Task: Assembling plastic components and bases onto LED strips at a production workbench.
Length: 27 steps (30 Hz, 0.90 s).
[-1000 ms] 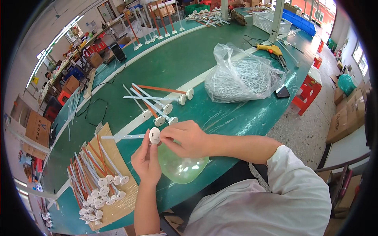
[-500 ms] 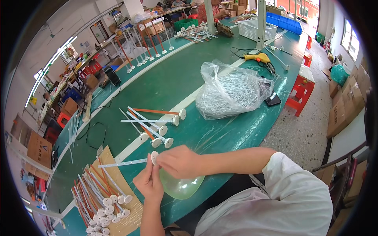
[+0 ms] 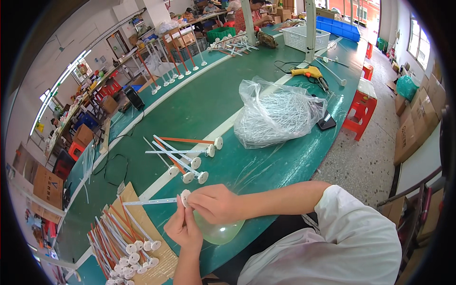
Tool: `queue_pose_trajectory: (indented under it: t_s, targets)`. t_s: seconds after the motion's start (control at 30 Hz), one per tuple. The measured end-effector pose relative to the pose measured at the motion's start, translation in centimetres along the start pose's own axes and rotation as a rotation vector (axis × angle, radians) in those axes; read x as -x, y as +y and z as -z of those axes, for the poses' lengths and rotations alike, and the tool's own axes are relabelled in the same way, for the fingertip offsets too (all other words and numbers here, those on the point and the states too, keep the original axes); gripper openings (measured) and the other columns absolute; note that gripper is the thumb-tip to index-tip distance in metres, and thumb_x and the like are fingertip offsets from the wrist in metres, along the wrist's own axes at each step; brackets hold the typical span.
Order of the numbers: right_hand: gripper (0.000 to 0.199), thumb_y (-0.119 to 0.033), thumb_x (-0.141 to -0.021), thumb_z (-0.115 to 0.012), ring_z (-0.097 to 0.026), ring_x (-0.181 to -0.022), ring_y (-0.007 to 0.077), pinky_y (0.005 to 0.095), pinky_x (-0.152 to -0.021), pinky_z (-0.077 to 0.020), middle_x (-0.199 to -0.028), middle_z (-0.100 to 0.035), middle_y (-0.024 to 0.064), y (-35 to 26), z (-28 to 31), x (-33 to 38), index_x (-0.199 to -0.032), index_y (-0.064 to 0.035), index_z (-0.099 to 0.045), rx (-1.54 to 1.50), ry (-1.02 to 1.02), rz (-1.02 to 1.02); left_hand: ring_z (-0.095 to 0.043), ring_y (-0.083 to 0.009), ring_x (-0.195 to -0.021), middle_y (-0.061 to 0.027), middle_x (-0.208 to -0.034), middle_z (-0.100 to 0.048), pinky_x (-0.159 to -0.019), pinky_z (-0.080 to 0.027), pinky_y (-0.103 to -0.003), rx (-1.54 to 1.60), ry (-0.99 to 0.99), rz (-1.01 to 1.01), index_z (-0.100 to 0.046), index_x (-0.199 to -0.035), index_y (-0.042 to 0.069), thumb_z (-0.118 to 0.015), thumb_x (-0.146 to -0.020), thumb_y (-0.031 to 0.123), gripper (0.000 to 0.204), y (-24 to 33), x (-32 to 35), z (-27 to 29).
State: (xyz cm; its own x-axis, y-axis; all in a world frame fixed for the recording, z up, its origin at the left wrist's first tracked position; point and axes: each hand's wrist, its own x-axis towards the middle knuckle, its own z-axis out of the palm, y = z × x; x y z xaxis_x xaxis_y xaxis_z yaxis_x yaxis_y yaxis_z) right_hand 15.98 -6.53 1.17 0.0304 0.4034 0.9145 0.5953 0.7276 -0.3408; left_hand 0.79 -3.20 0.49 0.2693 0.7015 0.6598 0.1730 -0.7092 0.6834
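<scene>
A pale strip (image 3: 151,202) with a round white disc (image 3: 185,195) at its end is pinched in my left hand (image 3: 184,232), near the disc. The strip points left across the table. Closed against the disc's other face, the fingers of my right hand (image 3: 216,203) hold something too small or hidden to make out. Below my hands lies a rounded, translucent yellow-green thing (image 3: 222,232), partly covered by them. Beyond my hands, several disc-ended strips (image 3: 195,162), white and orange, lie crossed on the green table.
A heap of disc-ended strips (image 3: 134,258) rests on cardboard (image 3: 164,259) at the near left. A clear bag (image 3: 280,114) of thin white pieces sits ahead, near a phone (image 3: 326,121) and a yellow glue gun (image 3: 308,72). White (image 3: 304,39) and blue baskets (image 3: 337,29) stand at the back.
The view has shifted slightly. My hands keep nearly the same pose at the disc, and the strip still points left.
</scene>
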Motion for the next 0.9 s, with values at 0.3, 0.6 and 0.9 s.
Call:
queue_pose_trajectory:
  t_s: [0.3, 0.6, 0.9]
  targets:
    - [0.016, -0.001, -0.084, -0.068, -0.067, -0.072, 0.0297, 0.0373, -0.06, -0.0541, -0.087, -0.068, 0.0122, 0.7, 0.2, -0.1, -0.099, -0.0001, -0.063, -0.097, -0.09, -0.031, -0.062, -0.007, -0.075, -0.0077, -0.09, -0.072, -0.068, -0.049, -0.021, 0.018, -0.085, -0.012, -0.061, -0.13, -0.005, -0.06, -0.095, -0.001, 0.035, -0.6, -0.6, 0.8]
    - [0.01, -0.004, -0.086, -0.069, -0.068, -0.066, 0.0237, 0.0325, -0.058, -0.0549, -0.084, -0.071, 0.0111, 3.8, 2.0, -0.8, -0.096, -0.0037, -0.069, -0.087, -0.043, -0.185, -0.072, -0.0187, -0.085, -0.0132, -0.096, -0.073, -0.079, -0.055, -0.027, -0.323, 0.009, -0.009, -0.064, -0.124, -0.006, -0.057, -0.098, 0.005, 0.029, -0.3, -5.1, 7.2]
    - [0.006, -0.007, -0.08, -0.07, -0.065, -0.066, 0.0291, 0.0392, -0.06, -0.0514, -0.074, -0.065, 0.0101, 3.6, 2.0, -1.3, -0.083, -0.0046, -0.065, -0.05, -0.069, -0.09, -0.07, -0.0149, -0.069, -0.0116, -0.08, -0.07, -0.059, -0.056, -0.028, -0.787, -0.364, 0.339, -0.069, -0.103, -0.008, -0.057, -0.097, 0.01, 0.022, 0.6, -7.6, 30.2]
